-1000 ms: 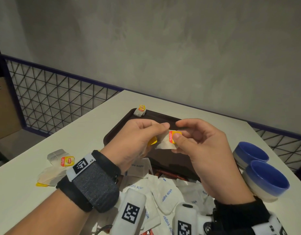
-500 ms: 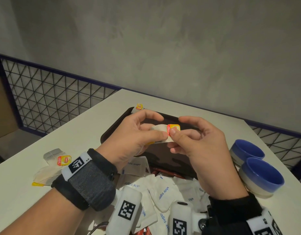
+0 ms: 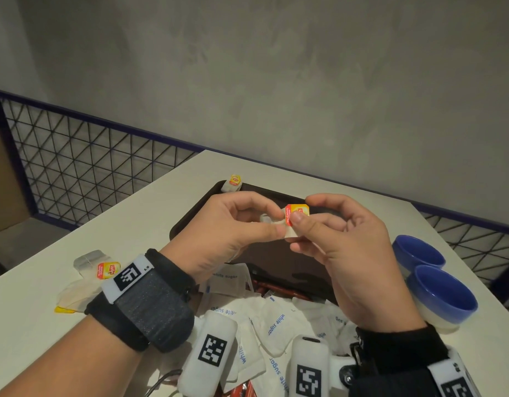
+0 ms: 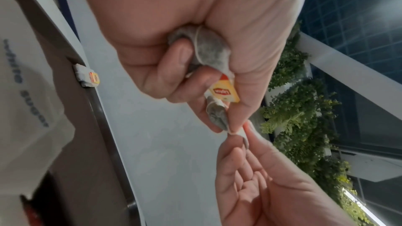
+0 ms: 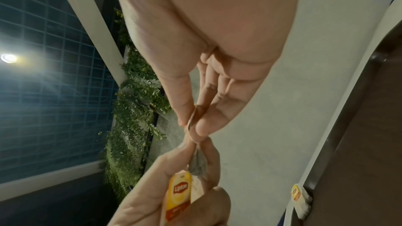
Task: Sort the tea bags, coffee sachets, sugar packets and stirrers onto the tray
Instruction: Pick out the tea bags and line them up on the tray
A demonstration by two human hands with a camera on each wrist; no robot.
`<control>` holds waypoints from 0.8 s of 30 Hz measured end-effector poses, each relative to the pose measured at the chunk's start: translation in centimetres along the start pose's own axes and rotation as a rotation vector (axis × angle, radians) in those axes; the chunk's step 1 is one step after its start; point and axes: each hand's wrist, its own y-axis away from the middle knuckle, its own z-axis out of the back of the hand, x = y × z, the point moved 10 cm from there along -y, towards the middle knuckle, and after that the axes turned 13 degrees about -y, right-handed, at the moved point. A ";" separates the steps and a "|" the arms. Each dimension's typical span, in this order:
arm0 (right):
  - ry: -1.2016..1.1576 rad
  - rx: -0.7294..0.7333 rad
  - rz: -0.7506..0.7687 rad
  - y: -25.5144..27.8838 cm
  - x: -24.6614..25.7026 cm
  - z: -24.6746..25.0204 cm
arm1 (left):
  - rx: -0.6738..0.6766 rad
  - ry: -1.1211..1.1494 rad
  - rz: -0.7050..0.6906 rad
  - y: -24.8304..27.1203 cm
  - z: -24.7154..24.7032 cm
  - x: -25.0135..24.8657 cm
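Note:
Both hands are raised over the dark brown tray (image 3: 276, 259). My left hand (image 3: 271, 222) grips a crumpled tea bag (image 4: 208, 47) in its curled fingers, and a yellow tag (image 4: 226, 92) sticks out of its fist. My right hand (image 3: 304, 209) pinches a tea bag (image 3: 289, 232) by its red-and-yellow tag (image 3: 297, 213) between thumb and forefinger. The two hands meet at the white paper. Whether this is one bag or two stuck together I cannot tell. Another tea bag (image 3: 232, 184) lies on the tray's far left corner.
Loose tea bags (image 3: 104, 269) lie on the white table at the left. A heap of white sugar packets (image 3: 276, 319) covers the tray's near edge, with red-brown sachets (image 3: 276, 289) behind it. Two blue bowls (image 3: 442, 293) stand at the right.
Both hands have stayed together over the tray. My left thumb has slid onto the white paper, and the yellow tag that hung under the left hand is now hidden in the head view.

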 end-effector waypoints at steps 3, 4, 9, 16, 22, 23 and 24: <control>0.024 0.004 0.005 0.0 0.0 0.0 | -0.028 -0.040 -0.012 -0.1 0.4 0.3; 0.030 0.002 0.008 0.0 0.1 0.0 | -0.032 -0.038 -0.011 -0.2 0.4 0.4; 0.063 -0.011 0.028 0.1 0.3 0.2 | -0.024 -0.031 -0.010 -0.3 0.4 0.8; 0.199 -0.021 0.119 0.3 1.0 0.1 | -0.003 -0.042 -0.028 -0.5 0.3 1.0; 0.381 -0.029 0.205 0.6 1.6 -0.4 | 0.013 -0.035 -0.023 -0.5 0.0 1.1; 0.387 -0.026 0.210 0.6 1.6 -0.4 | 0.013 -0.022 -0.016 -0.4 0.0 1.1; 0.385 -0.022 0.211 0.7 1.7 -0.5 | 0.012 -0.010 -0.007 -0.4 0.0 1.1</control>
